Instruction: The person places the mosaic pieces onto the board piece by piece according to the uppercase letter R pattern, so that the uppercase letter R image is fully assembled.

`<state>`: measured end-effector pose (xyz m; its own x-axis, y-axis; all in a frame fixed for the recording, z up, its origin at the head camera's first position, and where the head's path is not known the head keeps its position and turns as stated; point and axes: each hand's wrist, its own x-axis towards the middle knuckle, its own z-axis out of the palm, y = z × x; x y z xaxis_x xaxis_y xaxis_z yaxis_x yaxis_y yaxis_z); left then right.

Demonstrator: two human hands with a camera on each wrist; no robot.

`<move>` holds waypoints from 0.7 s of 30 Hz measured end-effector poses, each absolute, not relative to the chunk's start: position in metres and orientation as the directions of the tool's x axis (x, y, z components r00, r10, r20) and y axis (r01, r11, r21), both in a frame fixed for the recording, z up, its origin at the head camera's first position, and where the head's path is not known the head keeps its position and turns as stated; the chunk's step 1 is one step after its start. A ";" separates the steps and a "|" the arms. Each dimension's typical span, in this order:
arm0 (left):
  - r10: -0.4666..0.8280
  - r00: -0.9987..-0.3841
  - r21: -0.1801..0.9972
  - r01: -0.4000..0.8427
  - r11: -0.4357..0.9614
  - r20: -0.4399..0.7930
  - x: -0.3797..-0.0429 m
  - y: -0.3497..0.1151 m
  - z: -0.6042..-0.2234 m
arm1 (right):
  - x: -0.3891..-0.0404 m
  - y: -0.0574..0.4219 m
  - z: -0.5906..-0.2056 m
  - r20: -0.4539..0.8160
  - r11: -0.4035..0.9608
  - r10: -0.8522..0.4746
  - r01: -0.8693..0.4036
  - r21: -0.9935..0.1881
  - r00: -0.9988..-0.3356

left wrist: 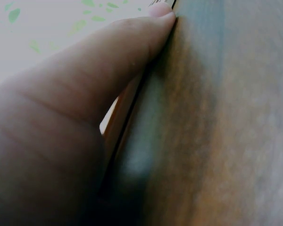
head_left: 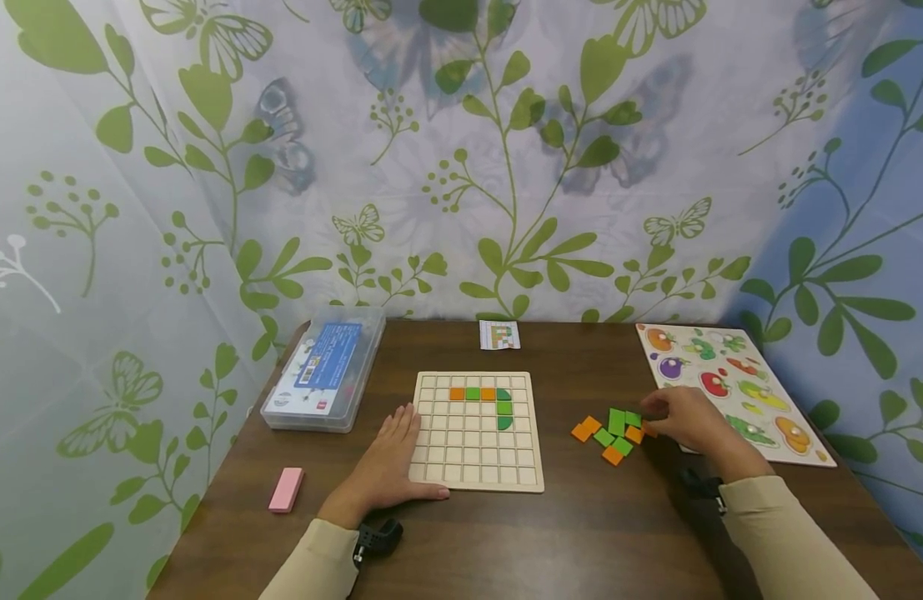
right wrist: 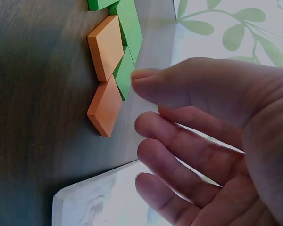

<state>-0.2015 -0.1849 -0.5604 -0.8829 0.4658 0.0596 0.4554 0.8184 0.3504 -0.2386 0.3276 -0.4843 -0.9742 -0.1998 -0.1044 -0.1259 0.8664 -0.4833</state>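
My left hand (head_left: 386,462) rests at the lower left corner of a pale wooden grid board (head_left: 469,454), its straight fingers along the left side and its thumb along the near edge. On the board, square tiles and rounded green pieces (head_left: 504,422) form a row that turns down at the right. My right hand (head_left: 689,421) hovers beside a loose cluster of orange tiles (head_left: 613,455) and green tiles (head_left: 617,421). In the right wrist view its fingers are loosely bent with nothing between them, the thumb tip close to an orange tile (right wrist: 105,108).
A vegetable peg puzzle (head_left: 776,425) lies at the right, partly behind my right hand. At the back sits a small pattern card (head_left: 499,335). A clear plastic case (head_left: 322,375) and a pink block (head_left: 286,490) are on the left. A patterned curtain (head_left: 431,167) hangs behind the table.
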 end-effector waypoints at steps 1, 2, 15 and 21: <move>0.466 -0.883 0.352 0.456 0.818 0.060 -0.202 -0.185 -0.560 | -0.239 0.328 -0.484 -0.114 0.867 -0.200 -0.122 -0.483 -0.973; 0.466 -0.883 0.351 0.455 0.818 0.057 -0.202 -0.185 -0.560 | -0.240 0.328 -0.484 -0.123 0.868 -0.203 -0.121 -0.482 -0.971; 0.464 -0.884 0.349 0.454 0.819 0.060 -0.200 -0.185 -0.558 | -0.243 0.329 -0.486 -0.187 0.895 -0.245 -0.148 -0.421 -0.951; 0.462 -0.885 0.352 0.450 0.821 0.054 -0.199 -0.185 -0.558 | -0.244 0.328 -0.489 -0.173 0.896 -0.257 -0.167 -0.413 -0.951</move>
